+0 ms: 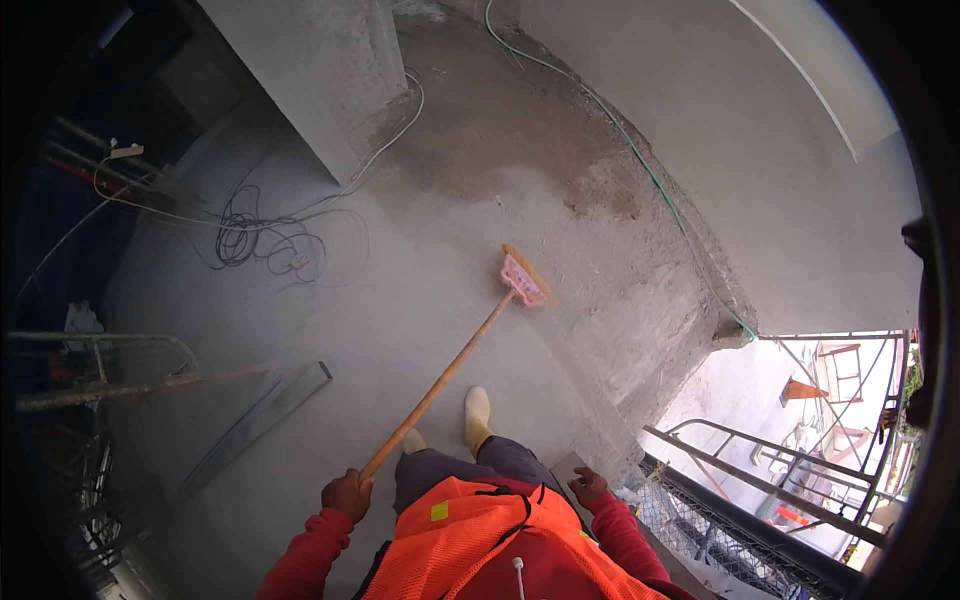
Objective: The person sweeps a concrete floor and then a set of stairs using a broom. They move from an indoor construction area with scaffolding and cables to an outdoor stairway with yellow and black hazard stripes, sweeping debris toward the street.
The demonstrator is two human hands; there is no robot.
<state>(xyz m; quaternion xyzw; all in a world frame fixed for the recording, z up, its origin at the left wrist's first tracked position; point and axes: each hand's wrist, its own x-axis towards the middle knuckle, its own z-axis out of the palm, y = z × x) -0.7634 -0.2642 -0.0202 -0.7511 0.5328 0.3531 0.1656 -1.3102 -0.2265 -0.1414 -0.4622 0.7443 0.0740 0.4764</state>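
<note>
My left hand [347, 495] is wrapped round the upper end of a wooden broom handle [437, 388]. The handle slants away to the right, down to a pink broom head [522, 281] with yellowish bristles that rest on the dusty concrete floor [400, 300]. Off to my right side, my right hand [588, 487] is away from the broom, its fingers loosely bent and apart, with nothing seen in them. It hangs beside a grey board edge [568, 466]. A pale rubber boot [478, 415] stands below the broom head.
Tangled dark cable [240, 235] lies at the left, near a concrete column [310, 80]. A green hose [640, 165] follows the base of the curved wall [770, 180]. A long metal bar [260, 420] lies at left. Scaffold rails [770, 465] edge a drop at right.
</note>
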